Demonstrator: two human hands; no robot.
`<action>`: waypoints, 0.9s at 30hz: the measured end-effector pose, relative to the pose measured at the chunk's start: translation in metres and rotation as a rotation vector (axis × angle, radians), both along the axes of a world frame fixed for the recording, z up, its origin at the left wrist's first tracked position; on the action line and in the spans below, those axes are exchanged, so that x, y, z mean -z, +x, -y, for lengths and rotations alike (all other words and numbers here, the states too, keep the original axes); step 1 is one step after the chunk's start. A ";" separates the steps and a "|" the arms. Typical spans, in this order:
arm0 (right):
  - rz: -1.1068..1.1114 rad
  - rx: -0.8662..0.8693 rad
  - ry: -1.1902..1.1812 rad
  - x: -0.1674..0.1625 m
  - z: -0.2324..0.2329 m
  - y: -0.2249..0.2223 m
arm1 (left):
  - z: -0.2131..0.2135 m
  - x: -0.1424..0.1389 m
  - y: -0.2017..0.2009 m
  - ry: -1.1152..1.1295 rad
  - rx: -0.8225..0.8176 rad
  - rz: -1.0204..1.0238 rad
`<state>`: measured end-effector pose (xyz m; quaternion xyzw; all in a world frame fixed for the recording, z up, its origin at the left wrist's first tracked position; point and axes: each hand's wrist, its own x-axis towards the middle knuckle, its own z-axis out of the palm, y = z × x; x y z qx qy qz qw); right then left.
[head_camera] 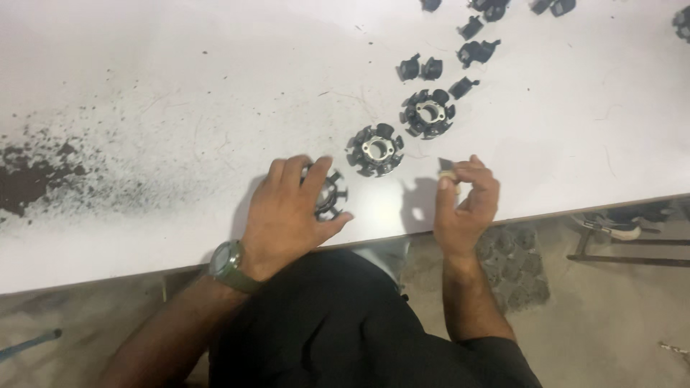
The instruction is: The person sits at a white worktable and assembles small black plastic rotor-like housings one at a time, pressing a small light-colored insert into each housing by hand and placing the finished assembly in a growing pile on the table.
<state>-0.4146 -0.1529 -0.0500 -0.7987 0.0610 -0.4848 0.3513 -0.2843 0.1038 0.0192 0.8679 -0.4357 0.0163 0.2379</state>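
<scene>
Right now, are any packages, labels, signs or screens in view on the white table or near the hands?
None in view: no package, label, sign or screen. The nearest thing to one is the round dial of the green wristwatch at the left hand; its face is too small to tell.
</scene>
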 end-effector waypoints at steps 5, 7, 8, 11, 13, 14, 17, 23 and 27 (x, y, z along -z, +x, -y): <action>0.050 0.142 0.218 0.027 0.052 -0.026 | 0.105 -0.010 0.026 -0.229 0.108 0.352; 0.045 0.166 0.233 0.035 0.064 -0.035 | 0.131 -0.014 0.030 0.016 0.134 -0.029; 0.046 0.167 0.257 0.037 0.071 -0.039 | 0.143 -0.016 0.032 0.145 0.145 -0.212; 0.075 0.215 0.309 0.043 0.091 -0.044 | 0.171 -0.018 0.041 -0.034 0.213 -0.131; 0.083 0.280 0.300 0.044 0.105 -0.045 | 0.204 -0.017 0.058 -0.218 0.251 -0.017; 0.093 0.293 0.324 0.045 0.111 -0.046 | 0.221 -0.014 0.062 -0.317 0.267 0.021; 0.136 0.344 0.374 0.049 0.129 -0.049 | 0.274 -0.004 0.070 -0.155 0.264 -0.001; 0.171 0.490 0.356 0.058 0.176 -0.073 | 0.210 0.031 0.056 -0.070 0.405 0.033; 0.153 0.555 0.160 0.083 0.195 -0.067 | 0.099 0.067 0.060 -0.067 0.206 0.100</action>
